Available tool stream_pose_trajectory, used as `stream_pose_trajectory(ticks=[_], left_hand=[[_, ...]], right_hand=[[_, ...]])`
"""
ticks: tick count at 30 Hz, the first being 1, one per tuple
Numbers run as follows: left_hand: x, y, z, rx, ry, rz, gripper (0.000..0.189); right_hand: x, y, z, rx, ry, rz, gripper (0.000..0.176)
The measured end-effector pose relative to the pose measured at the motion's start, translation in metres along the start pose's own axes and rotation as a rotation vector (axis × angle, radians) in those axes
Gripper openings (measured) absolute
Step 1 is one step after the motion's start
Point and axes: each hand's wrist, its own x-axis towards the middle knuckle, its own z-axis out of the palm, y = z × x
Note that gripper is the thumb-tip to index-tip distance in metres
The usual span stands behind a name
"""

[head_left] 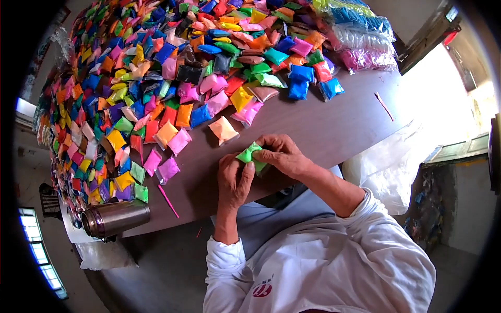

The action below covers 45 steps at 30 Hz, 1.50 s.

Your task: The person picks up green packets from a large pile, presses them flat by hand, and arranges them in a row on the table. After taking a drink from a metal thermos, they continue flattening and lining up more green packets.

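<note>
A small bright green packet (247, 153) is held in front of my chest, just over the table's near edge. My left hand (234, 178) grips its left and lower side, thumb pointing up against it. From the right, my right hand (281, 154) pinches the packet's other side between thumb and fingers. Part of the packet is hidden behind my fingers. Closest to my hands on the table lies an orange packet (223, 131). Beyond it spreads a big heap of packets (172, 78) in many colours.
Stacked bags (365, 39) of blue, white and pink stand at the far right. A metal flask (116, 218) lies at the table's left edge. A pink stick (168, 201) and a thin reddish strip (384, 107) lie on the table (313, 125). A clear plastic bag (386, 167) hangs at right.
</note>
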Motion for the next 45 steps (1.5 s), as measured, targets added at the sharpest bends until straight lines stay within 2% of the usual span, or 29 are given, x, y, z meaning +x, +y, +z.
stream_pose_trajectory(ticks=[2,5,8,10,14,17,19,26,31,37,40,45], left_hand=[[0.001,0.002,-0.001,-0.007,0.001,-0.022,0.029],[0.007,0.009,0.001,0.073,0.013,0.165,0.029],[0.006,0.004,0.006,0.087,0.009,0.152,0.032],[0.005,0.0,0.007,0.115,0.017,0.172,0.033],[0.005,0.003,0.006,0.16,0.004,0.181,0.036],[0.008,0.011,0.006,0.192,-0.031,0.185,0.036],[0.007,0.012,0.006,0.203,-0.04,0.181,0.036],[0.008,0.009,0.008,0.188,-0.005,0.19,0.035],[0.007,0.009,0.008,0.223,-0.04,0.193,0.034],[0.007,0.008,0.011,0.234,-0.015,0.219,0.034],[0.008,0.009,0.011,0.213,-0.001,0.215,0.034],[0.007,0.012,0.009,0.258,-0.039,0.211,0.035]], right_hand=[[0.001,0.0,0.0,0.007,0.041,-0.011,0.018],[0.003,-0.001,-0.003,0.102,0.032,-0.035,0.022],[0.003,-0.006,-0.002,0.08,-0.047,0.007,0.027],[0.003,-0.017,0.007,-0.089,-0.044,0.014,0.025],[0.004,-0.013,0.012,-0.048,-0.015,0.052,0.021],[0.002,-0.005,0.011,-0.037,0.054,0.003,0.017],[0.0,-0.001,0.009,0.074,0.056,0.011,0.016],[0.001,0.0,0.012,-0.008,0.057,-0.055,0.014],[-0.001,0.004,0.014,0.0,0.163,-0.079,0.02],[0.0,0.005,0.011,-0.094,0.117,-0.114,0.021],[-0.002,0.0,0.014,0.002,0.129,-0.043,0.022],[-0.002,0.002,0.015,-0.048,0.176,-0.089,0.025]])
